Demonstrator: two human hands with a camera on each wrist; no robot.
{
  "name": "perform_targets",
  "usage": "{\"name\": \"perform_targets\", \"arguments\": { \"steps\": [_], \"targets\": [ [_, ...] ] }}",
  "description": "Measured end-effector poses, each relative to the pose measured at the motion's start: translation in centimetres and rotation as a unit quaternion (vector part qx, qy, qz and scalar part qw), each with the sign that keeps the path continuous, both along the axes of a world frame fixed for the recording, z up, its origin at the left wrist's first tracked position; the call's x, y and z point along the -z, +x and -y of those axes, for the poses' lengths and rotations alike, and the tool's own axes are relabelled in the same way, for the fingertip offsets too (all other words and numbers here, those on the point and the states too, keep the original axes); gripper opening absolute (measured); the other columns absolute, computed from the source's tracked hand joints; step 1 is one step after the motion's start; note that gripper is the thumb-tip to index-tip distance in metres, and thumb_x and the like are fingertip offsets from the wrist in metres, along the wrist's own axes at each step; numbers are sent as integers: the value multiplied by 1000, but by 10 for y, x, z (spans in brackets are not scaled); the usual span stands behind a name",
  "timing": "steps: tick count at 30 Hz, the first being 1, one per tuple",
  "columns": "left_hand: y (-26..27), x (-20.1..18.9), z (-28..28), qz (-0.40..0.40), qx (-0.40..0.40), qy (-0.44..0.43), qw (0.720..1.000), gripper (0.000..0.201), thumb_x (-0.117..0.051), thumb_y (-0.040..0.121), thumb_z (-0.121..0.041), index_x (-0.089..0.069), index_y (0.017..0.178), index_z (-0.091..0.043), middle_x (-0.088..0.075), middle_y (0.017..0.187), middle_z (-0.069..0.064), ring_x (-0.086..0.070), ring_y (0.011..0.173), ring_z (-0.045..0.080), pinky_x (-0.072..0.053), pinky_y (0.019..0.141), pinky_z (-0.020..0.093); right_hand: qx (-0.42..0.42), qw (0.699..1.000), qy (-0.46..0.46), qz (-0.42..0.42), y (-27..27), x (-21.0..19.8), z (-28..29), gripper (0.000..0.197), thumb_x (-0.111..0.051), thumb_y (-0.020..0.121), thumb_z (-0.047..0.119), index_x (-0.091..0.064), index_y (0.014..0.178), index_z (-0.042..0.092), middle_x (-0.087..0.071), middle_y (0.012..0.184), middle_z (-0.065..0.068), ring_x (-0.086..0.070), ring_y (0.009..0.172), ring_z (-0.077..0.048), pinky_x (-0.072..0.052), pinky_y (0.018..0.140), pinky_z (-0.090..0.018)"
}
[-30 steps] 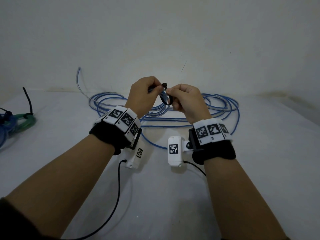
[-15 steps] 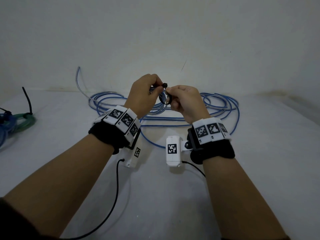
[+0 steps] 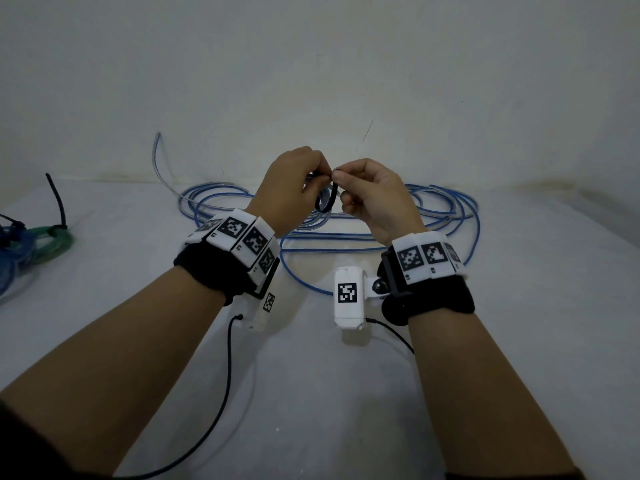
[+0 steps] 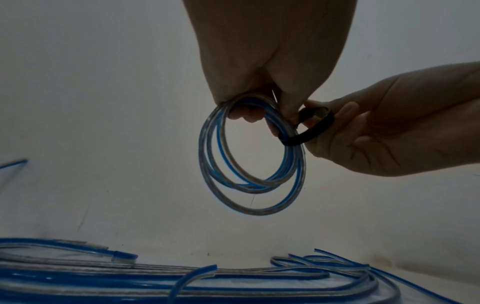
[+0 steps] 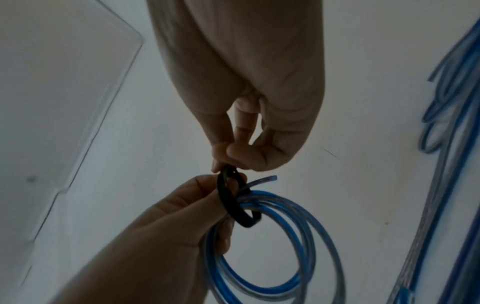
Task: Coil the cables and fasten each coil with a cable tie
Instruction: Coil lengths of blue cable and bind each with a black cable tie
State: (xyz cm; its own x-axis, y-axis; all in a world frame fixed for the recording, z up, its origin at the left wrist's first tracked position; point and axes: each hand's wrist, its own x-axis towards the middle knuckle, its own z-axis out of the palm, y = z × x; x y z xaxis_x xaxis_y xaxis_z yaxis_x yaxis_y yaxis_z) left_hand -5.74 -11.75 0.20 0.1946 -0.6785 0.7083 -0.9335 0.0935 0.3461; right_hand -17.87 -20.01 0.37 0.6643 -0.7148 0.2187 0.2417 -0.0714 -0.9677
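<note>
A small coil of blue-and-clear cable (image 4: 249, 164) (image 5: 275, 246) hangs in the air from my left hand (image 3: 294, 181) (image 4: 259, 86) (image 5: 197, 205), whose fingers grip its top. A black cable tie (image 3: 329, 200) (image 4: 309, 127) (image 5: 233, 201) loops around the coil's strands beside those fingers. My right hand (image 3: 367, 192) (image 4: 363, 131) (image 5: 233, 152) pinches the tie's upper end between thumb and fingertips. Both hands are raised above the white table (image 3: 346, 393), close together. The tie's head is hidden between the fingers.
Several loose blue cables (image 3: 433, 216) (image 4: 182, 283) (image 5: 446, 123) lie spread on the table behind and under the hands. At the far left lie tied coils, green and blue (image 3: 38, 237), with a black tie tail sticking up. A white wall stands behind.
The hands have risen slightly. The right hand's pinch has shifted up onto the tie's top end, and the tie's loop now hangs lower between the hands.
</note>
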Motion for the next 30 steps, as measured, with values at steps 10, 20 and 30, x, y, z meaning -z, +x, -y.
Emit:
{"name": "perform_targets", "arguments": {
  "steps": [10,20,30],
  "targets": [
    [-7,-2,-6,13,101,102,990,8,-55,90,-7,-62,87,-8,-56,80,-5,-53,75,11,-39,68,9,105,986,129,17,-7,9,20,18,-56,92,7,-51,75,11,-43,63,0,-38,42,-5,-31,40,-18],
    [0,-7,-15,-70,56,118,989,14,-49,93,-9,-62,96,-10,-56,81,-9,-51,76,0,-37,67,5,38,997,65,6,2,0,-1,17,-58,90,9,-54,74,7,-54,64,-3,-49,50,-7,-43,49,-19],
    [-16,-15,-26,7,68,127,989,13,-47,93,-7,-59,91,-3,-61,89,12,-53,83,23,-39,76,31,113,986,12,-119,6,-18,7,24,-65,87,11,-56,66,5,-52,60,-8,-44,48,-13,-42,44,-18]
  ]
}}
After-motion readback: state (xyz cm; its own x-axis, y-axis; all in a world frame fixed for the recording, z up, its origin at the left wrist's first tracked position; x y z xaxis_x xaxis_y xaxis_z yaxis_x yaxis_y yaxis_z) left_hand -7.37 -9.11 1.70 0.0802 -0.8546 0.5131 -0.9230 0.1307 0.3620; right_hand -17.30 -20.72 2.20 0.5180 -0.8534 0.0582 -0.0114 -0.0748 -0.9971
